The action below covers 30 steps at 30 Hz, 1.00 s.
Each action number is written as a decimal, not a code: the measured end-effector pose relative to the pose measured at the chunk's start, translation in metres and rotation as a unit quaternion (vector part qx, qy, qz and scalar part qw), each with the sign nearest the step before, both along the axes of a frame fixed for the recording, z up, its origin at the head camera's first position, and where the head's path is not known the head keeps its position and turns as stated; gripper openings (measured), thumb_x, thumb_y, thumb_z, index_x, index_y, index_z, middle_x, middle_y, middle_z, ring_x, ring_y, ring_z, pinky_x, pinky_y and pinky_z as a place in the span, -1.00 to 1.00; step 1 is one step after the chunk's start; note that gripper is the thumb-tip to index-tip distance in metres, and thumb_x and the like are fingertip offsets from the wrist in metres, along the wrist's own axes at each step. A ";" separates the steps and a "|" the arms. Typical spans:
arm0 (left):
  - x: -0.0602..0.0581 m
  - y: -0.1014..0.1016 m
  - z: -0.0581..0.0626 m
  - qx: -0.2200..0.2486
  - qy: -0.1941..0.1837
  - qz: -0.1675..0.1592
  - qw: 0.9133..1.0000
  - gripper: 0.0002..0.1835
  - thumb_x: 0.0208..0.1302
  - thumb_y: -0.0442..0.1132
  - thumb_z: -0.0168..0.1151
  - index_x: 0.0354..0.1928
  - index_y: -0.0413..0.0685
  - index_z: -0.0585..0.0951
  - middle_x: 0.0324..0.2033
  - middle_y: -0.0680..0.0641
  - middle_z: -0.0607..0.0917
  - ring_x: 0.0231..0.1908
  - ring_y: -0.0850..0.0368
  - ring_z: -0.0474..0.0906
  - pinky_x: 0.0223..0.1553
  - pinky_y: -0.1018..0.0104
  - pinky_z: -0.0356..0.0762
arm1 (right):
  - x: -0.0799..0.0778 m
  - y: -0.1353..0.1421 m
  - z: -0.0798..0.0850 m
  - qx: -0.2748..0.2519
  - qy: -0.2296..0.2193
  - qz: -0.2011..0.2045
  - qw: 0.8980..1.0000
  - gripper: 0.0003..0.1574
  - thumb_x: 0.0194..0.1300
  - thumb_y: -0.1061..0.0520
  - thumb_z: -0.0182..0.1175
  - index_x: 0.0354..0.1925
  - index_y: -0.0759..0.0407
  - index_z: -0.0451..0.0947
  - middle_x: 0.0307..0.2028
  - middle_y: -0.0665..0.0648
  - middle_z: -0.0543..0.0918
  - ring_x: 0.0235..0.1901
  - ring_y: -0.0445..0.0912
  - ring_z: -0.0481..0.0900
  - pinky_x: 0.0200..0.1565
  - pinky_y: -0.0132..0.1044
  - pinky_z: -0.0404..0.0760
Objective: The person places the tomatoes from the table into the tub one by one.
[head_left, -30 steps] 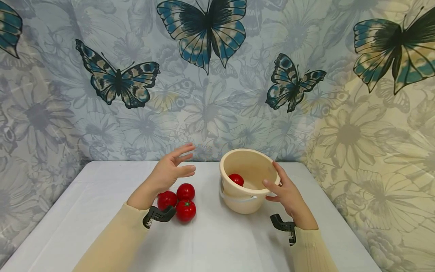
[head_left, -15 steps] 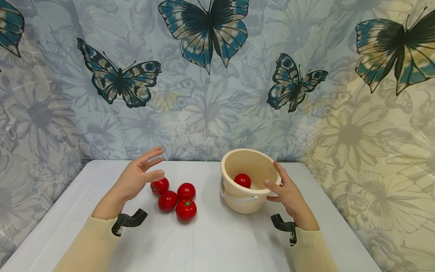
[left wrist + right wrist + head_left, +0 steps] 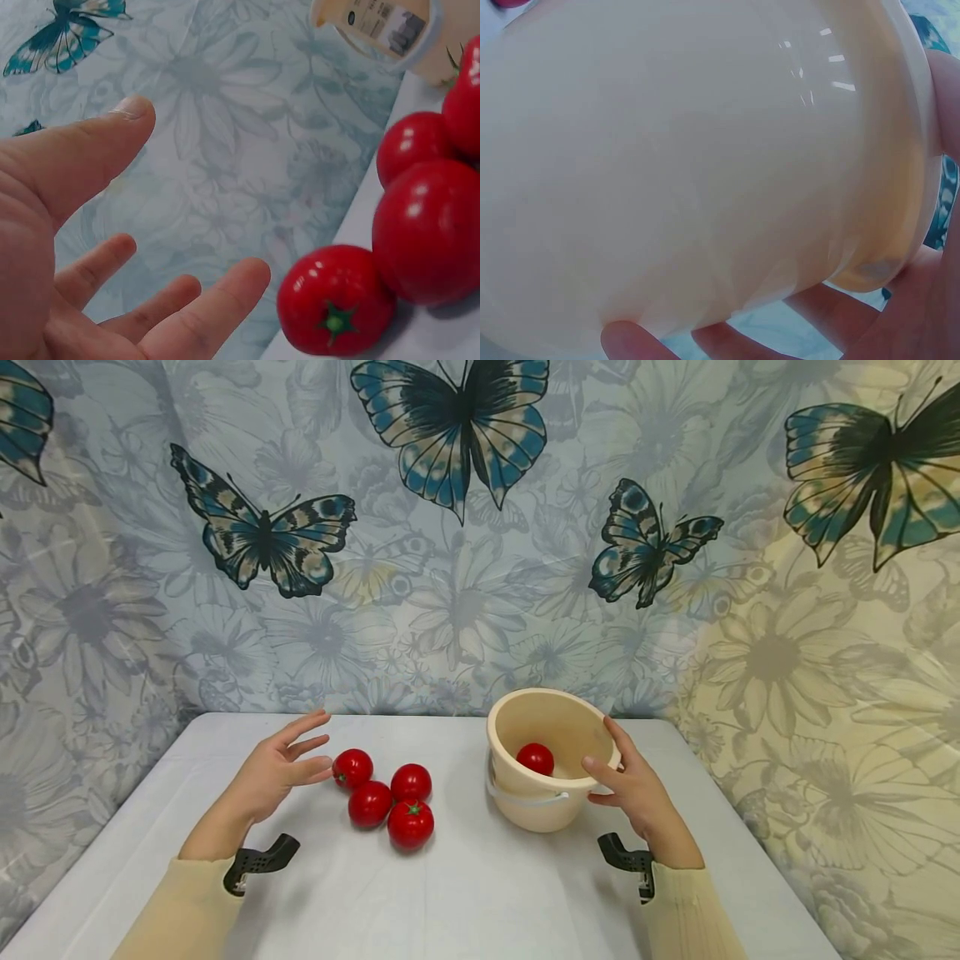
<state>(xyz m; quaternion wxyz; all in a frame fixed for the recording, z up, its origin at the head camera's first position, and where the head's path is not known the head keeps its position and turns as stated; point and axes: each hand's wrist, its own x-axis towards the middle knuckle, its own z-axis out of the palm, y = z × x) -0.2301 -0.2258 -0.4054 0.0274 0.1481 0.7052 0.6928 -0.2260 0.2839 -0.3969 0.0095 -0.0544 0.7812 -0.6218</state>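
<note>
My left hand (image 3: 266, 774) hovers just left of a cluster of several red tomatoes (image 3: 370, 803), fingers spread and nothing held. Closest to its fingertips is the far-left tomato (image 3: 352, 768), whose green stem end (image 3: 335, 321) shows in the left wrist view. On the right, my right hand (image 3: 633, 785) grips the rim and side of a cream bucket (image 3: 536, 806), thumb over the rim and fingers along the outer wall. The bucket leans slightly, its mouth toward me. One tomato (image 3: 536, 758) lies inside it. The bucket's wall (image 3: 690, 165) fills most of the right wrist view.
A white-covered table (image 3: 480, 893) carries everything. Behind it hangs a cloth (image 3: 465, 610) printed with butterflies and flowers. The bucket's pale handle (image 3: 528, 797) hangs down its front, and a label (image 3: 385, 26) shows on its side.
My left hand has moved left and a little down, away from the bucket, uncovering the far-left tomato. The tomato in the bucket has shifted slightly right. My right hand keeps its grip.
</note>
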 end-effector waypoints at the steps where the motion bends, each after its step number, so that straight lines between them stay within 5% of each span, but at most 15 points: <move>1: 0.000 -0.002 -0.003 0.003 -0.006 0.001 1.000 -0.20 0.31 -0.39 0.32 0.52 -0.18 0.17 0.54 -0.16 -0.09 0.43 -0.34 0.00 0.01 0.05 0.59 | 0.000 0.000 0.000 -0.001 0.000 0.000 1.000 0.11 0.42 0.02 0.25 0.61 -0.14 -0.25 0.53 0.32 -0.14 0.27 0.40 0.29 -0.11 0.25 0.63; 15: -0.005 -0.026 -0.062 0.032 -0.091 0.034 0.995 -0.17 0.36 -0.37 0.27 0.55 -0.20 0.06 0.49 -0.38 -0.05 0.42 -0.38 0.02 0.00 -0.09 0.58 | 0.001 -0.001 0.001 0.002 0.001 0.000 1.000 0.11 0.41 0.01 0.26 0.61 -0.13 -0.25 0.52 0.32 -0.13 0.26 0.40 0.30 -0.12 0.24 0.63; 20: -0.007 -0.033 -0.081 0.067 -0.119 0.035 0.990 -0.19 0.40 -0.43 0.19 0.55 -0.23 -0.01 0.52 -0.30 -0.11 0.45 -0.31 -0.07 0.04 -0.10 0.56 | 0.000 0.000 0.000 0.000 0.001 0.002 1.000 0.11 0.42 0.01 0.25 0.61 -0.12 -0.25 0.53 0.31 -0.14 0.27 0.40 0.29 -0.11 0.25 0.63; 30: -0.012 -0.034 -0.088 0.074 -0.126 0.036 0.989 -0.19 0.38 -0.49 0.18 0.55 -0.23 0.00 0.53 -0.28 -0.10 0.47 -0.27 -0.10 0.05 -0.11 0.56 | 0.000 0.001 0.000 0.002 -0.002 0.000 1.000 0.09 0.44 0.05 0.22 0.61 -0.13 -0.26 0.54 0.29 -0.17 0.29 0.39 0.27 -0.12 0.25 0.63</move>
